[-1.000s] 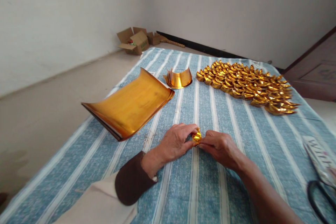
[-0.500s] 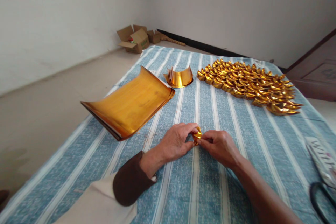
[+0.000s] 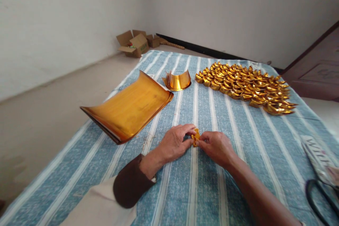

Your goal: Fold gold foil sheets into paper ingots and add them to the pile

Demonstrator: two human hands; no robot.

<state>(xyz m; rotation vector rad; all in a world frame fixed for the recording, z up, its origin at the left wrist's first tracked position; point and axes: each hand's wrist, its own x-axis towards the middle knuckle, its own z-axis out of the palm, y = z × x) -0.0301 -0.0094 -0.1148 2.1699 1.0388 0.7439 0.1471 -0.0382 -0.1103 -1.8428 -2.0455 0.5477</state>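
Between my hands, just above or on the striped cloth (image 3: 174, 183), is a small folded piece of gold foil paper (image 3: 195, 136). My left hand (image 3: 177, 141) grips its left side, thumb below and fingers above. At its right edge, the thumb and bent forefinger of my right hand (image 3: 215, 146) pinch it. Fingers cover part of the piece, so its full shape is hidden. Farther off lie a stack of large gold foil sheets (image 3: 129, 107), a small curled stack of gold strips (image 3: 179, 81) and many folded gold paper ingots (image 3: 243, 84) in rows.
At the right edge rest black-handled scissors (image 3: 315, 190) beside a flat packet with printed letters (image 3: 317, 155). Open cardboard boxes (image 3: 135, 44) stand on the floor beyond the table's far left corner, near the walls.
The view has shifted slightly, moving the scene a little left. Both hands still hold the gold foil paper, which now shows a flatter, broader face between the fingers.
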